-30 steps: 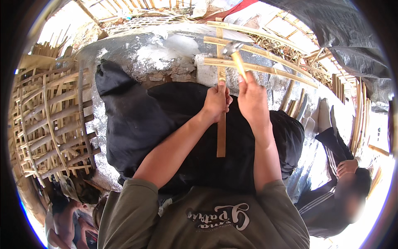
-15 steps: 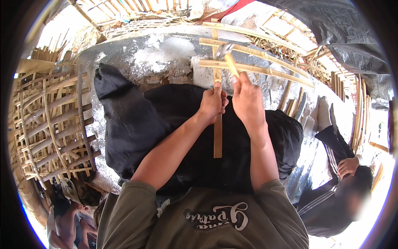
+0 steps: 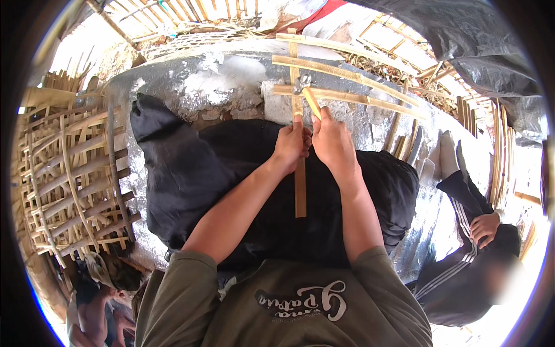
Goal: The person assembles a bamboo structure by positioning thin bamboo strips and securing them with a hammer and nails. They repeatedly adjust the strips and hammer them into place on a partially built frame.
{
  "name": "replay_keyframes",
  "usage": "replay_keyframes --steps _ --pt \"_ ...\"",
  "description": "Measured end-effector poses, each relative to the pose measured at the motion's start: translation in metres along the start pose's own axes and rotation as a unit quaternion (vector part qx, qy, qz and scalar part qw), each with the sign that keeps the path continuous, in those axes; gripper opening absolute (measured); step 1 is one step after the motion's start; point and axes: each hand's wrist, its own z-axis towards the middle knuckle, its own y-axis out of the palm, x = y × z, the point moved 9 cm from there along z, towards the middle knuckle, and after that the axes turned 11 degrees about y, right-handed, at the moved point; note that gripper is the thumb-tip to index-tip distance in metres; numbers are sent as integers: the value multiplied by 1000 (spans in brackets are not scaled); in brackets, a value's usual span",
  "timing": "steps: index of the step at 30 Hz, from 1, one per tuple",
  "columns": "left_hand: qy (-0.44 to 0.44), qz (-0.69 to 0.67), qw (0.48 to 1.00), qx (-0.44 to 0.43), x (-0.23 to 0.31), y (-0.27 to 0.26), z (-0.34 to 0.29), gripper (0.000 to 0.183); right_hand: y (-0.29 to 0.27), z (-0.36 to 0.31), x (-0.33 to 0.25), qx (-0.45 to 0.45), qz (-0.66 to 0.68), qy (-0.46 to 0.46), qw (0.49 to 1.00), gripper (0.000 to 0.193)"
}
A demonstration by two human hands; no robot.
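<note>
My left hand (image 3: 291,146) is closed around an upright bamboo strip (image 3: 300,194), whose lower end hangs down over my black-clothed lap. Three bamboo slats lie across the strip's far part: a near slat (image 3: 347,96), a middle slat (image 3: 332,70) and a far slat (image 3: 347,48). In my right hand (image 3: 335,141) is a hammer (image 3: 312,104) with a yellow handle and a metal head. Its head is at the crossing of the near slat and the strip, over a pale block (image 3: 275,107). Any nail there is hidden.
A woven bamboo lattice (image 3: 75,179) stands at the left. At the right sits another person in dark striped clothing (image 3: 457,266), one hand (image 3: 484,226) resting on a leg. Loose bamboo pieces (image 3: 400,141) lie right of my lap. Dark plastic sheeting (image 3: 480,34) hangs upper right.
The hammer head has come down from near the middle slat to the near slat's crossing. My right hand has moved slightly nearer and left. The bamboo frame has shifted a little left.
</note>
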Motion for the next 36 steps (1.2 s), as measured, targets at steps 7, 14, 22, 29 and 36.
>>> replay_keyframes --steps 7,14,22,29,36 --pt "-9 55 998 30 12 3 -19 50 -1 2 5 8 -1 11 1000 20" --pt "35 80 994 67 17 2 -25 43 -1 3 8 -11 29 30 999 20" --pt "49 60 994 81 15 1 -22 43 6 5 42 -212 523 192 803 31" --pt "34 38 996 70 17 8 -25 43 -8 9 94 -138 952 186 199 37" --pt "36 49 995 76 22 8 -28 43 30 8 116 -111 939 310 100 36"
